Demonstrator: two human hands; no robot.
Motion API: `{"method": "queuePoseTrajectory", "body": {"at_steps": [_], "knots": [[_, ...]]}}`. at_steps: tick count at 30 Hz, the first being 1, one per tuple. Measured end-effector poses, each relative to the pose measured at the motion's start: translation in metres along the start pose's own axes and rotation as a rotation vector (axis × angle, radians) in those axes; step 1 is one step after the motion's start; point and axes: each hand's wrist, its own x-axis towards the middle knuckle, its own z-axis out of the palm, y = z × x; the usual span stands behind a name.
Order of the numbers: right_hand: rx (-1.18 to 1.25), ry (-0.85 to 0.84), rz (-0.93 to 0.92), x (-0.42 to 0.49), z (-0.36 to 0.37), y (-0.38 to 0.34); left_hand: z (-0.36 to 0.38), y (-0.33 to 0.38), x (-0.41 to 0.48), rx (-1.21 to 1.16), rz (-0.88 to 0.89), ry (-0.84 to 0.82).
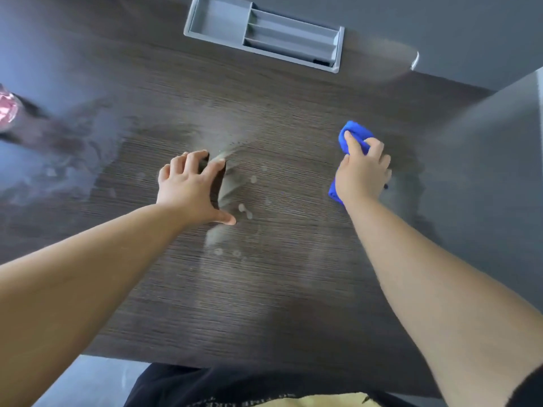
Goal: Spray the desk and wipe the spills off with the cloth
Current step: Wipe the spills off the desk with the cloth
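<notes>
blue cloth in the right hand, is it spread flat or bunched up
Bunched up. The blue cloth is wadded in the right hand, whose fingers curl round it; only small lumps show beyond the hand.

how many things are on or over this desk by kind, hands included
hands: 2 (left hand, right hand)
blue cloth: 1
grey tray: 1
pink object, too blurred to name: 1
total: 5
</notes>
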Motion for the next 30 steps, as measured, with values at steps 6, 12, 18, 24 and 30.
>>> {"method": "queuePoseTrajectory", "body": {"at_steps": [6,12,18,24,30], "knots": [[0.043,-0.02,-0.582,-0.058,0.018,-0.048,-0.002,0.003,0.003,0.057,-0.011,-0.024],[0.004,-0.023,-0.538,0.016,0.002,-0.011,-0.002,0.003,0.003,0.082,-0.003,-0.033],[0.051,-0.022,-0.23,-0.02,0.021,-0.092,-0.001,0.003,0.004,0.096,-0.002,-0.044],[0.078,-0.029,-0.927,0.002,0.014,-0.048,-0.001,0.001,0.004,0.107,0.009,-0.045],[0.019,-0.02,-0.133,0.032,0.016,-0.087,-0.002,0.001,0.005,0.108,0.008,-0.058]]}}
